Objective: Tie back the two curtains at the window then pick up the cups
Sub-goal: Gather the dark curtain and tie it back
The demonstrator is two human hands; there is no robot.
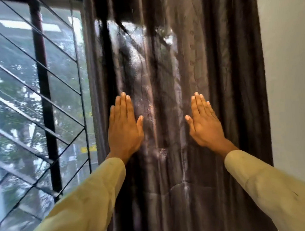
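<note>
Two hands are up in front of us, both against the dark brown curtain (164, 71) that hangs over the right part of the window (13, 71). Our left hand (124, 128) lies flat on the cloth near the curtain's left edge. Its fingers (123, 106) are straight, held close together and pointing up, with the thumb set a little apart, so they are released and grasp nothing. Our right hand (204, 125) lies the same way further right, palm to the fabric, fingers (199, 103) straight and leaning slightly to the left, also holding nothing. Between the two hands runs a strip of thinner-looking cloth where daylight shows through. To the right of our right hand the curtain falls in denser, darker folds down to the bottom of the view. Pale yellow sleeves (92, 200) cover both forearms to the wrists. Left of the curtain the window is uncovered, and a black metal grille (60, 78) of slanted bars with a thick upright post (43, 88) stands in it, with blurred green trees (12, 96) beyond. A plain light wall (288, 76) borders the curtain on the right.
</note>
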